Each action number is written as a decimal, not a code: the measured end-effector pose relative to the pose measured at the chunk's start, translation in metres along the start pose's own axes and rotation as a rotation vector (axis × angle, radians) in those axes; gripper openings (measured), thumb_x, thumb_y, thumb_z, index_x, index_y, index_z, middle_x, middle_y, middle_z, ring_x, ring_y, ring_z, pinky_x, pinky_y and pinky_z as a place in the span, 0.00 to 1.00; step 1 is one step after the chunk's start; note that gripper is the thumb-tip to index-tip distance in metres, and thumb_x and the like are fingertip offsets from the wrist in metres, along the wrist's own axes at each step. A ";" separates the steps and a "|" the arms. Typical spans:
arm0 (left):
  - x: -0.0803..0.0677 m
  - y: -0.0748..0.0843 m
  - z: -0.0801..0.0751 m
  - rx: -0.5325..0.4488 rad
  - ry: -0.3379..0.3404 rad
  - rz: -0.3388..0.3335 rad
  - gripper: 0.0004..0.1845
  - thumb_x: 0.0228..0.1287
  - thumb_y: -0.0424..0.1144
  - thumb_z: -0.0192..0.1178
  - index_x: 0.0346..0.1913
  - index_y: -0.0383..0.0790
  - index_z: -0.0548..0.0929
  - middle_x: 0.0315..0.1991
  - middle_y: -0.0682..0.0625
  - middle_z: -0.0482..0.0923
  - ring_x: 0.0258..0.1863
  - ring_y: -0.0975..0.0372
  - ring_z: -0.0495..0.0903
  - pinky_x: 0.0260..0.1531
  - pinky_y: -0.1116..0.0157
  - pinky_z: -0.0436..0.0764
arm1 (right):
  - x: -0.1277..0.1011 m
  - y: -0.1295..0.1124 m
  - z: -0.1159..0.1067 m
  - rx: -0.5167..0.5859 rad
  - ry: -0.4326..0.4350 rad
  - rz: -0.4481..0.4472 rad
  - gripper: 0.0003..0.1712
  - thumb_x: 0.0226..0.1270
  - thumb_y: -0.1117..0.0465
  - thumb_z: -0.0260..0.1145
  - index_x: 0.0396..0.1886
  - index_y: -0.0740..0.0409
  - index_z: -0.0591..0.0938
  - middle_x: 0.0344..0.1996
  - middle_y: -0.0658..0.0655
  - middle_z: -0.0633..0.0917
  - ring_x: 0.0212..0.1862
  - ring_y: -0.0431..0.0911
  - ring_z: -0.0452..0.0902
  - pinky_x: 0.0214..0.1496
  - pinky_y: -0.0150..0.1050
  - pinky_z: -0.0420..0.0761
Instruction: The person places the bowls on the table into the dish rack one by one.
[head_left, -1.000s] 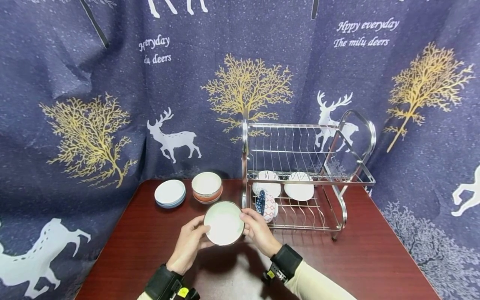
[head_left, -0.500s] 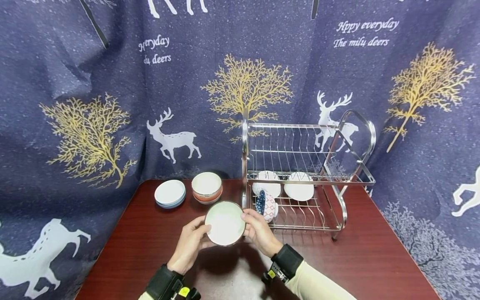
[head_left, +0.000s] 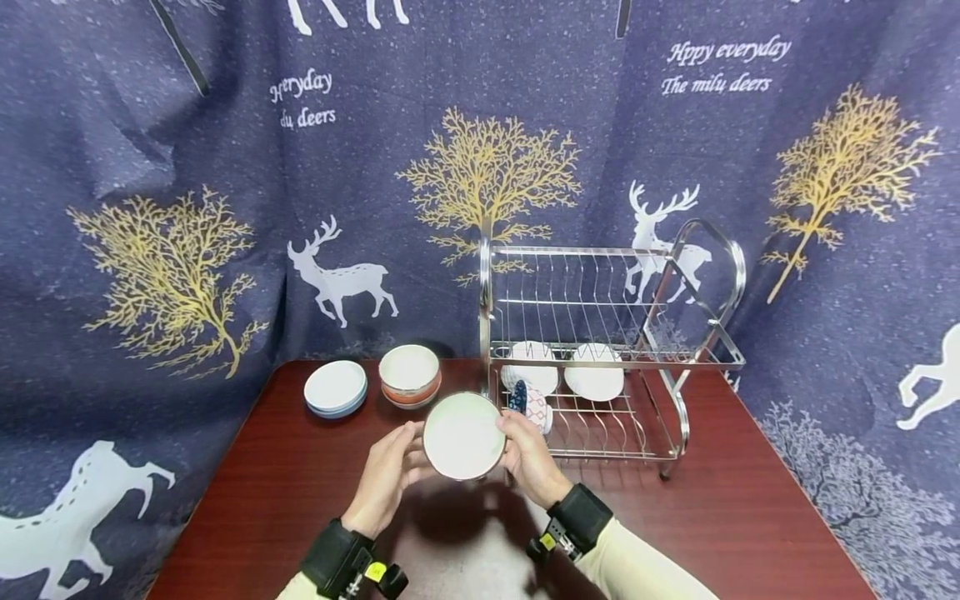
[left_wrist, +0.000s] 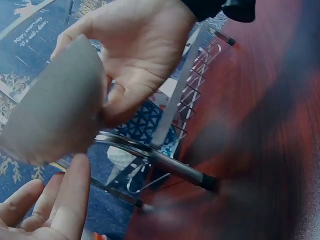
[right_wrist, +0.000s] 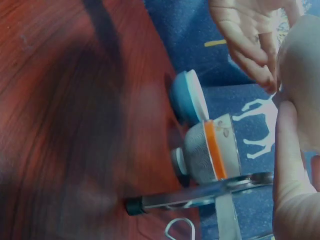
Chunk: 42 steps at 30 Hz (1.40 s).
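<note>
Above the counter (head_left: 720, 508), well apart from its back edge, a pale bowl (head_left: 464, 436) is held tilted, its rim clamped in the right hand's (head_left: 531, 458) grip. At the bowl's other side, the left hand (head_left: 384, 477) is held unclamped, fingers extended; whether the bowl is touched by it cannot be told. Blue bowls (head_left: 335, 387) are stacked near the back left corner, with orange-and-white bowls (head_left: 409, 372) beside them; toward the back right, patterned and white bowls (head_left: 594, 382) are held in a metal rack (head_left: 585, 364).

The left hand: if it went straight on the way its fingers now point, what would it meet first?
The left hand would most likely meet the pale bowl that the right hand grips; whether it already touches this bowl is hard to tell.
</note>
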<state>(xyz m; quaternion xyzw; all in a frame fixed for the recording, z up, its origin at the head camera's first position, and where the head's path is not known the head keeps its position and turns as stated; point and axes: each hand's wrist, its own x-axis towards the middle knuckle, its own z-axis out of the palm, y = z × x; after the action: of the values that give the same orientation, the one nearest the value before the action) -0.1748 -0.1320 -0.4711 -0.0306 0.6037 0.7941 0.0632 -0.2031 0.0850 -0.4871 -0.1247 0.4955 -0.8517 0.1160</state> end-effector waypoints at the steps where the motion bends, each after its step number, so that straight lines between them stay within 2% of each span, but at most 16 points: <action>1: 0.002 -0.002 0.001 0.011 0.000 0.005 0.28 0.72 0.52 0.50 0.59 0.28 0.73 0.42 0.41 0.80 0.36 0.55 0.82 0.42 0.52 0.81 | 0.000 -0.002 -0.001 0.003 0.003 -0.004 0.05 0.72 0.61 0.49 0.41 0.58 0.70 0.36 0.54 0.81 0.34 0.45 0.82 0.34 0.43 0.83; 4: 0.008 -0.009 0.004 0.063 0.027 0.025 0.23 0.74 0.46 0.49 0.57 0.28 0.75 0.41 0.40 0.81 0.36 0.55 0.83 0.44 0.50 0.80 | 0.001 -0.007 -0.004 0.010 0.005 -0.020 0.06 0.72 0.60 0.49 0.38 0.57 0.71 0.36 0.55 0.81 0.34 0.46 0.82 0.34 0.44 0.84; 7: 0.016 -0.020 0.009 0.182 0.056 0.098 0.17 0.73 0.38 0.49 0.55 0.28 0.77 0.43 0.40 0.81 0.39 0.58 0.82 0.45 0.52 0.80 | 0.003 -0.012 -0.008 0.016 0.020 -0.045 0.06 0.71 0.60 0.50 0.36 0.56 0.72 0.36 0.55 0.81 0.34 0.47 0.82 0.34 0.45 0.84; 10: 0.023 -0.028 0.015 0.327 0.074 0.184 0.13 0.69 0.28 0.51 0.52 0.30 0.80 0.44 0.41 0.81 0.40 0.60 0.80 0.44 0.58 0.80 | 0.005 -0.016 -0.011 0.024 0.053 -0.057 0.06 0.71 0.59 0.52 0.38 0.57 0.72 0.37 0.56 0.80 0.35 0.47 0.82 0.34 0.47 0.84; 13: 0.024 -0.029 0.025 0.434 0.068 0.252 0.14 0.61 0.22 0.53 0.48 0.32 0.82 0.41 0.43 0.82 0.42 0.60 0.79 0.42 0.64 0.78 | 0.005 -0.021 -0.014 0.021 0.076 -0.068 0.09 0.70 0.58 0.53 0.43 0.59 0.71 0.40 0.57 0.78 0.37 0.48 0.81 0.35 0.49 0.83; 15: 0.022 -0.026 0.033 0.459 0.045 0.271 0.14 0.58 0.20 0.54 0.45 0.32 0.82 0.38 0.44 0.82 0.42 0.58 0.80 0.40 0.65 0.78 | 0.006 -0.024 -0.015 0.008 0.084 -0.077 0.12 0.70 0.58 0.52 0.46 0.61 0.70 0.42 0.58 0.77 0.39 0.48 0.81 0.36 0.51 0.83; 19: 0.019 -0.022 0.047 0.498 -0.010 0.312 0.10 0.59 0.24 0.59 0.43 0.32 0.82 0.37 0.44 0.83 0.41 0.55 0.82 0.39 0.65 0.79 | 0.005 -0.030 -0.018 -0.016 0.107 -0.103 0.13 0.71 0.59 0.51 0.49 0.62 0.72 0.43 0.59 0.78 0.39 0.49 0.81 0.37 0.52 0.83; 23: 0.027 -0.036 0.052 0.530 -0.024 0.351 0.06 0.61 0.27 0.61 0.41 0.32 0.82 0.36 0.44 0.83 0.40 0.52 0.83 0.38 0.65 0.79 | 0.004 -0.035 -0.022 -0.035 0.124 -0.133 0.11 0.71 0.60 0.52 0.47 0.60 0.75 0.41 0.58 0.80 0.38 0.48 0.81 0.38 0.50 0.83; 29: 0.045 -0.060 0.052 0.557 0.043 0.319 0.04 0.64 0.33 0.61 0.39 0.36 0.83 0.37 0.48 0.83 0.40 0.58 0.82 0.39 0.66 0.78 | 0.002 -0.043 -0.027 -0.045 0.152 -0.161 0.06 0.71 0.60 0.53 0.38 0.55 0.76 0.35 0.54 0.81 0.34 0.45 0.81 0.35 0.43 0.83; 32: 0.048 -0.064 0.054 0.566 0.071 0.362 0.06 0.64 0.33 0.61 0.41 0.35 0.84 0.37 0.47 0.83 0.39 0.57 0.82 0.38 0.65 0.79 | 0.002 -0.047 -0.032 -0.052 0.168 -0.180 0.06 0.72 0.60 0.53 0.37 0.54 0.75 0.33 0.53 0.81 0.32 0.43 0.81 0.33 0.40 0.82; 36: 0.051 -0.066 0.059 0.575 0.098 0.443 0.07 0.62 0.30 0.62 0.41 0.32 0.84 0.34 0.45 0.84 0.34 0.58 0.82 0.35 0.66 0.79 | 0.000 -0.053 -0.037 -0.056 0.180 -0.217 0.07 0.73 0.59 0.51 0.39 0.55 0.75 0.33 0.52 0.82 0.30 0.43 0.81 0.30 0.38 0.82; 42: 0.052 -0.067 0.063 0.596 0.142 0.436 0.03 0.61 0.29 0.62 0.37 0.35 0.84 0.30 0.48 0.83 0.30 0.63 0.79 0.33 0.68 0.77 | -0.003 -0.060 -0.041 -0.118 0.219 -0.222 0.06 0.72 0.60 0.52 0.40 0.57 0.72 0.34 0.52 0.81 0.32 0.42 0.80 0.30 0.39 0.82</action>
<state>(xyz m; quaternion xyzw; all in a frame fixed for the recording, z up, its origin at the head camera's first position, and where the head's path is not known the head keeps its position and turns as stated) -0.2154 -0.0502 -0.5248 0.0634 0.8035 0.5742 -0.1436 -0.2182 0.1487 -0.4545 -0.0916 0.5374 -0.8373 -0.0411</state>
